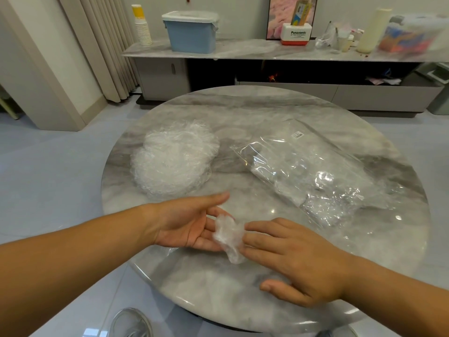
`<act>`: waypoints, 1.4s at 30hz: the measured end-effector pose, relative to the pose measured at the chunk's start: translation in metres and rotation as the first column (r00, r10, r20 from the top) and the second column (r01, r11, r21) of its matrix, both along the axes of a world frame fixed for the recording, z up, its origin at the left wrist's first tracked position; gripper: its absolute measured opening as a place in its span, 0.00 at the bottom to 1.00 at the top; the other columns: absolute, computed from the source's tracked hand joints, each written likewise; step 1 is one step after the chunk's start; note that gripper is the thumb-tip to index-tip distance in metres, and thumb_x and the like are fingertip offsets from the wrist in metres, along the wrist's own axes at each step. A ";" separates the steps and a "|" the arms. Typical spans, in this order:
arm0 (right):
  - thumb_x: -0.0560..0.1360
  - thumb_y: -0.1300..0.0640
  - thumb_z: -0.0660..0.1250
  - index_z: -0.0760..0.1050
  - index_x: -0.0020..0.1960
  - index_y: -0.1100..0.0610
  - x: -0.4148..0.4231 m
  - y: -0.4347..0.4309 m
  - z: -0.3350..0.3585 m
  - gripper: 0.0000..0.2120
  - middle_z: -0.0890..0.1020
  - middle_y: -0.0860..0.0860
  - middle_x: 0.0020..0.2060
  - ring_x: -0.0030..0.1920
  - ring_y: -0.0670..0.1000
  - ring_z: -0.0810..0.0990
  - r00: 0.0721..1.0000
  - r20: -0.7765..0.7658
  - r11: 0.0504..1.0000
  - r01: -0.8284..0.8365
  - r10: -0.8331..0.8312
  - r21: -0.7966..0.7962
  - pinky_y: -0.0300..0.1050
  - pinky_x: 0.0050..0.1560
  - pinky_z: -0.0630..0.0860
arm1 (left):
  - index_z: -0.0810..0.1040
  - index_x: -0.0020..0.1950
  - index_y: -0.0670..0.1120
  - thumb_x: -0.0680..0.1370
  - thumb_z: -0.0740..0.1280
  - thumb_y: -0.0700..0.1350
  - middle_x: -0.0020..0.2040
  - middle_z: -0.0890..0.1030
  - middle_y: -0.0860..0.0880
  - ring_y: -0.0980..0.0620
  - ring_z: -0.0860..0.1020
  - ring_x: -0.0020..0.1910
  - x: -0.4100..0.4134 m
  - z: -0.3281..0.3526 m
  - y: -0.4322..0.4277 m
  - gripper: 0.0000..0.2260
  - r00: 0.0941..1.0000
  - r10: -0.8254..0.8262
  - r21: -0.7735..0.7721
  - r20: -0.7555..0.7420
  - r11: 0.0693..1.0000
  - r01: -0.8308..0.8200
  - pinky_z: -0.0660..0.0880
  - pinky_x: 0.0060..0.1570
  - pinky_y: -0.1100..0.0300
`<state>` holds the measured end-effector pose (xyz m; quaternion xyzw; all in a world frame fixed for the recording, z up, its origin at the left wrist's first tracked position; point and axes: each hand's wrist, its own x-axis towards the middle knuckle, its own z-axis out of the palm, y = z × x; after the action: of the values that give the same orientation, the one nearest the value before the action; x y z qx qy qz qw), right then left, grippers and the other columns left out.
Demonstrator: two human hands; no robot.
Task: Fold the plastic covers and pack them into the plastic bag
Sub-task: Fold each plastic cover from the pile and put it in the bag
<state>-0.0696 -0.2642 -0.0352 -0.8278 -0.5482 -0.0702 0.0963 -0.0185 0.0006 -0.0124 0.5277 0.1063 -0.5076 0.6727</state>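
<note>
A round grey marble table (243, 300) fills the middle of a tiled room, seen from above by a person standing at its near edge. One shoe (131, 322) shows on the floor below the rim.

Nearest, both hands hang over the table's front part. The left hand (187, 224) is turned palm up with its fingers straight and relaxed, and a small folded plastic cover (229, 237) lies across them. The right hand (298, 261) is palm down, fingers stretched out flat, with their tips against the cover's right side and the thumb spread away toward the near edge. Neither hand curls around the cover.

Farther back on the left lies a loose pile of crinkled clear plastic covers (173, 158). Well apart from it on the right, the clear plastic bag (303, 171) lies flat and slanted, with crumpled plastic showing in its near end and a small barcode label (297, 135) at its far end.

Beyond the table a low marble-topped sideboard (243, 48) stands against the wall. It carries a stack of paper cups (142, 27), a blue lidded storage box (192, 35) and a white and red Panasonic box (296, 34). A pleated curtain (109, 45) hangs at the left.
</note>
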 end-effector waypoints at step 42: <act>0.72 0.29 0.54 0.86 0.47 0.62 0.022 -0.179 0.017 0.39 0.85 0.59 0.55 0.61 0.61 0.81 0.146 -0.985 0.074 0.987 -0.087 0.140 0.58 0.56 0.82 | 0.53 0.82 0.58 0.81 0.46 0.68 0.76 0.22 0.51 0.55 0.18 0.71 -0.030 -0.014 -0.203 0.31 -0.069 -0.868 0.868 0.491 0.494 -0.039 0.30 0.76 0.43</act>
<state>-0.0480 -0.4434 -0.0186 -0.7160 0.1517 0.0214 0.6811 -0.0484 -0.2025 -0.0264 0.9083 -0.3753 -0.1605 0.0917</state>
